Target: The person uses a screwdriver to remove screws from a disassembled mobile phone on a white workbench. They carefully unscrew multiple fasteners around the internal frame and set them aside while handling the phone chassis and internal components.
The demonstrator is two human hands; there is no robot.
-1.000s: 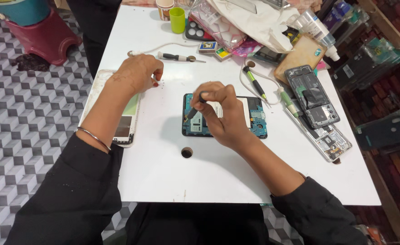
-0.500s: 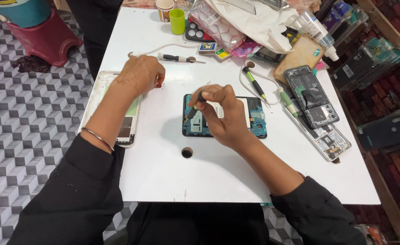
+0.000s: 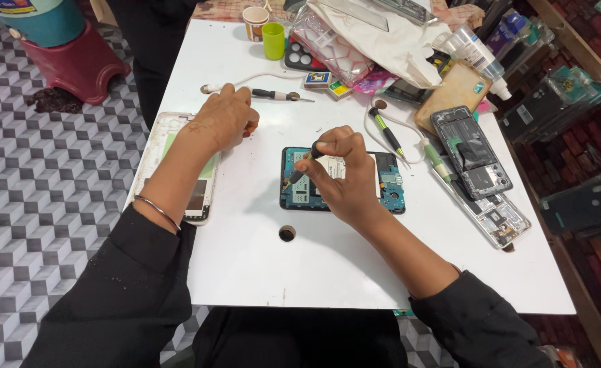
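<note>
An opened phone [image 3: 389,191] with a blue circuit board lies flat at the middle of the white table [image 3: 259,266]. My right hand [image 3: 341,178] rests over it and grips a small dark screwdriver [image 3: 304,163], whose tip points down at the board's left part. My left hand [image 3: 227,121] lies on the table to the left, fingers curled, apart from the phone, its fingertips hidden. Under my left forearm sits a white phone frame [image 3: 201,197].
A round hole [image 3: 287,233] is in the table near the phone. Another screwdriver [image 3: 276,95], green-handled tools [image 3: 437,160], two more opened phones [image 3: 474,153], a green cup [image 3: 273,39] and plastic bags [image 3: 382,34] crowd the far and right side. A red stool [image 3: 75,65] stands on the tiled floor.
My right hand has shifted the screwdriver slightly over the board. My left hand has stayed in nearly the same place.
</note>
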